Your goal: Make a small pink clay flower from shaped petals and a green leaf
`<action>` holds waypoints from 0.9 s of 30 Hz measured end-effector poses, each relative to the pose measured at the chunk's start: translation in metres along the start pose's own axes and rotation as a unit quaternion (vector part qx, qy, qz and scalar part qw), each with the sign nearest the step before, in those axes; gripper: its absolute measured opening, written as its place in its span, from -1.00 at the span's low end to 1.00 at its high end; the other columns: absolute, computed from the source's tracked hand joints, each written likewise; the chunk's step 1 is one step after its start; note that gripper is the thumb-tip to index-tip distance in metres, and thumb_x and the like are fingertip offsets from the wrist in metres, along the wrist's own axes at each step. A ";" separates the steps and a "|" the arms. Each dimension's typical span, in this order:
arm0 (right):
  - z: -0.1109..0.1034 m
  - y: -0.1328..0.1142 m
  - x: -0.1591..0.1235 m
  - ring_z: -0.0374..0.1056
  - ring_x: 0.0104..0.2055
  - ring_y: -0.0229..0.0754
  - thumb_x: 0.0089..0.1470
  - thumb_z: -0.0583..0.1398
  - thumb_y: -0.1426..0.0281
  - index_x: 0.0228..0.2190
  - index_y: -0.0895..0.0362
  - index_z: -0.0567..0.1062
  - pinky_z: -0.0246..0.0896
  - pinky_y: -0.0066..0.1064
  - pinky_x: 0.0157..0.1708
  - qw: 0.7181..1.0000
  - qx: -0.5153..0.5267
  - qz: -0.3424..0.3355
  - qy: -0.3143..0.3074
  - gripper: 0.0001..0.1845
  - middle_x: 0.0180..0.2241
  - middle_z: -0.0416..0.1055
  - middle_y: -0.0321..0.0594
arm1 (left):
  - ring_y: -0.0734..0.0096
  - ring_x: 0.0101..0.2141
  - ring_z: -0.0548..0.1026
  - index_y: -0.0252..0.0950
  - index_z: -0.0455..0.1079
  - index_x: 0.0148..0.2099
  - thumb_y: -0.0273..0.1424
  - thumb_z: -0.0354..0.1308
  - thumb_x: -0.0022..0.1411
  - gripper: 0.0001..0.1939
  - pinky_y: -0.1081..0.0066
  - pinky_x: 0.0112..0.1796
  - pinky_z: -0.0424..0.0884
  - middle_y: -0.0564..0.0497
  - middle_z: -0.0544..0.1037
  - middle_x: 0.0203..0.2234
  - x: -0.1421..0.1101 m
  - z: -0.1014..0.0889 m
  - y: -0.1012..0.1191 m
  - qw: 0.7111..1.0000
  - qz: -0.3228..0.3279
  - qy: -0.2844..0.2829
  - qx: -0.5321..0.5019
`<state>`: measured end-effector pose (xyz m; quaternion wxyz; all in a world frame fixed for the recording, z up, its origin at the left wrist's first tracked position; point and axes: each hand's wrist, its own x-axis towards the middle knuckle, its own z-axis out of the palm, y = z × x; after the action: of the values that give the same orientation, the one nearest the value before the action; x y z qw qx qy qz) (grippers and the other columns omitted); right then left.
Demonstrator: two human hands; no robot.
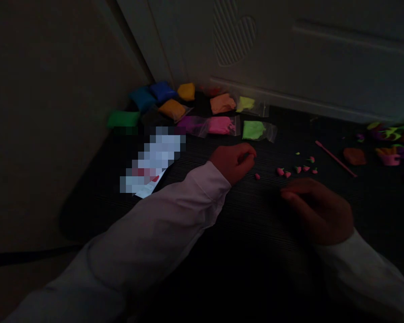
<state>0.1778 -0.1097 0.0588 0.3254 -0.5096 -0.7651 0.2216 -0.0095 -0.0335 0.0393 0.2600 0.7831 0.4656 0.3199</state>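
Clay lump (257,176) near your left hand (231,162) seems light, soft; pinch its sides gently. That hand's and your right hand's (323,210) fingers curl; can't tell if gripping.

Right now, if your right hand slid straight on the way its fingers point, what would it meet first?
Likely the small pink lump near the left hand, though how high the right hand sits is unclear.

No writing can be read; the bright phone screen (160,154) is pixelated.
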 end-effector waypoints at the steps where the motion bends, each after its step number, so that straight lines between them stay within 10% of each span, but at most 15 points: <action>1: 0.000 0.001 0.000 0.32 -0.40 -0.28 -0.07 0.15 0.42 -0.45 0.04 0.39 0.20 -0.40 -0.38 1.000 0.000 0.002 0.002 -0.95 -0.44 0.40 -0.34 | 0.64 -0.64 0.24 -0.33 0.39 -0.34 -0.42 -0.03 0.05 -0.82 0.56 -0.56 0.12 0.16 0.28 -0.72 0.000 0.000 0.000 1.000 0.001 -0.001 0.000; 27: -0.001 0.001 -0.004 0.30 -0.47 -0.27 -0.13 0.19 0.37 -0.55 0.07 0.33 0.18 -0.42 -0.47 0.999 0.010 0.015 0.032 -0.90 -0.55 0.36 -0.35 | 0.64 -0.64 0.23 -0.33 0.38 -0.34 -0.43 -0.03 0.06 -0.82 0.57 -0.56 0.13 0.17 0.28 -0.72 0.000 0.000 -0.001 1.000 0.003 -0.001 -0.004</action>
<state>0.1807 -0.1128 0.0578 0.3520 -0.5243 -0.7442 0.2177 -0.0099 -0.0332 0.0389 0.2630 0.7837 0.4620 0.3213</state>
